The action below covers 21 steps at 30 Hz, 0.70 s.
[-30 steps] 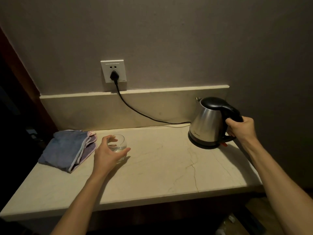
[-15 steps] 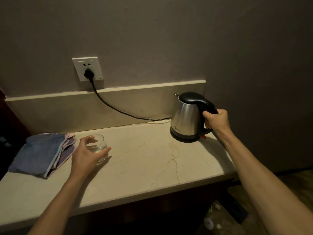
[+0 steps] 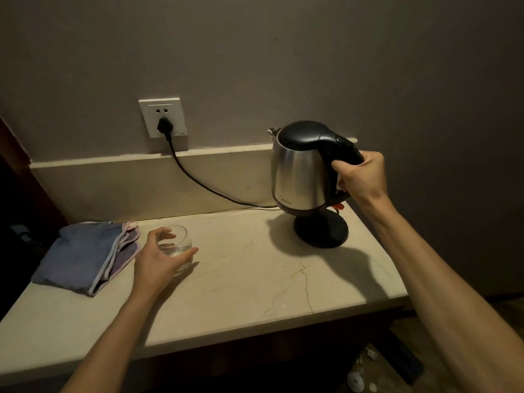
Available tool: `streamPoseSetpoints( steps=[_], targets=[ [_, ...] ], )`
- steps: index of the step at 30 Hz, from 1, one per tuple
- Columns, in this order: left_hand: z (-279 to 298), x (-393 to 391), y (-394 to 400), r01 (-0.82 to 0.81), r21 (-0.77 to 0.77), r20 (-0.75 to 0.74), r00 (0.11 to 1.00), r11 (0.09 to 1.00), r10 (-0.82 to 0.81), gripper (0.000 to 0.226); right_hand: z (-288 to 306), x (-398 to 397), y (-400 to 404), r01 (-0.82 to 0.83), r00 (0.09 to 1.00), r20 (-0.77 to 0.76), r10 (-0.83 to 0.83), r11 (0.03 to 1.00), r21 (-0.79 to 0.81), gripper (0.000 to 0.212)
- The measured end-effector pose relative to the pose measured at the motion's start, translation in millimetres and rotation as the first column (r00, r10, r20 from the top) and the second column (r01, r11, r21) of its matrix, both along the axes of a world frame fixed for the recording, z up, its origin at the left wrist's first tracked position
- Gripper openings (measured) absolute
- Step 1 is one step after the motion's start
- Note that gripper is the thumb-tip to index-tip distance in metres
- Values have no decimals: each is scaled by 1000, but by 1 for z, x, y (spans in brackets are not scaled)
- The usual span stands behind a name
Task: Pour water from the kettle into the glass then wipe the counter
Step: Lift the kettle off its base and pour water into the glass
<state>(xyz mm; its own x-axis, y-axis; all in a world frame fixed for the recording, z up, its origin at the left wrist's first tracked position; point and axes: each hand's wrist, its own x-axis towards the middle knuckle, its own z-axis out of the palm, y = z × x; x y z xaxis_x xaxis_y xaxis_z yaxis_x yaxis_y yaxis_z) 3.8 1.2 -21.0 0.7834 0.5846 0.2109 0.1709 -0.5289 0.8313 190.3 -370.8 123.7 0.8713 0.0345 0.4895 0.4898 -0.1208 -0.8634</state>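
A steel kettle with a black lid and handle hangs upright just above its round black base at the counter's back right. My right hand is shut on the kettle's handle. A short clear glass with a little water in it stands on the beige stone counter, left of centre. My left hand wraps around the glass from the near side, fingers on its rim and wall. Folded blue and pink cloths lie at the counter's left.
A black cord runs from a plug in the white wall socket along the backsplash to the base. The counter's right end and front edge drop to a dark floor with small litter.
My right hand has lifted the kettle off its base, which now shows bare on the counter. My left hand stays on the glass. The camera view has shifted.
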Motion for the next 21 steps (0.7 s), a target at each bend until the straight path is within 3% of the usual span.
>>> streamPoseSetpoints(
  steps=[3,8,10,12,21],
  targets=[
    [1,2,-4,-7,5,3,1000,1000,7,83,4,-11,16,-81,996,21,82,996,-28,43],
    [1,-1,-4,-10,-39,14,1000,999,10,84,-11,-36,54,-197,980,-57,191,971,-133,31],
    [1,-3,-4,-9,-50,12,1000,999,9,85,-19,-46,67,-251,967,-85,239,953,-171,17],
    [0,-3,-3,-3,-58,3,1000,998,3,87,-27,-54,80,-302,953,-97,288,931,-204,24],
    [-12,2,3,-63,-71,-12,998,995,63,94,-29,-72,116,-351,936,-157,314,850,-393,14]
  ],
)
